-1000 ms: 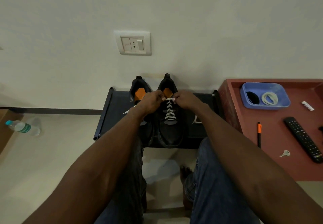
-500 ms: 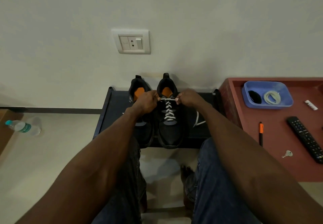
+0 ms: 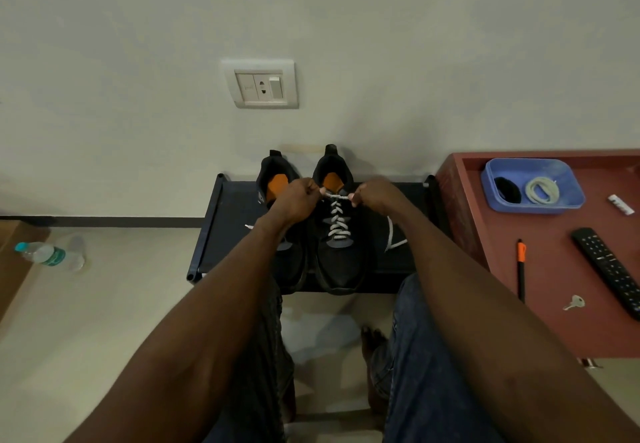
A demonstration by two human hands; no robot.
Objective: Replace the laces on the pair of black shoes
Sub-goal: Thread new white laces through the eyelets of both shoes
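Note:
Two black shoes with orange insoles stand side by side on a low black rack (image 3: 228, 235) against the wall. The right shoe (image 3: 341, 262) is threaded with a white lace (image 3: 337, 223) in crosses up to its top eyelets. My left hand (image 3: 298, 198) and my right hand (image 3: 375, 195) each pinch one end of that lace at the top of the shoe, a short stretch held taut between them. The left shoe (image 3: 277, 179) is partly hidden behind my left hand and forearm. A loose lace tail (image 3: 393, 235) lies on the rack to the right.
A red table (image 3: 554, 287) at right holds a blue tray (image 3: 575, 197) with a coiled white lace (image 3: 542, 190) and a black coil (image 3: 507, 190), a pen (image 3: 520, 269), a remote (image 3: 609, 269) and a key (image 3: 575, 303). A water bottle (image 3: 48, 255) lies on the floor at left.
My hands have drawn apart at the top of the right shoe, stretching the lace between them. The right hand's loose lace tail has shifted on the rack.

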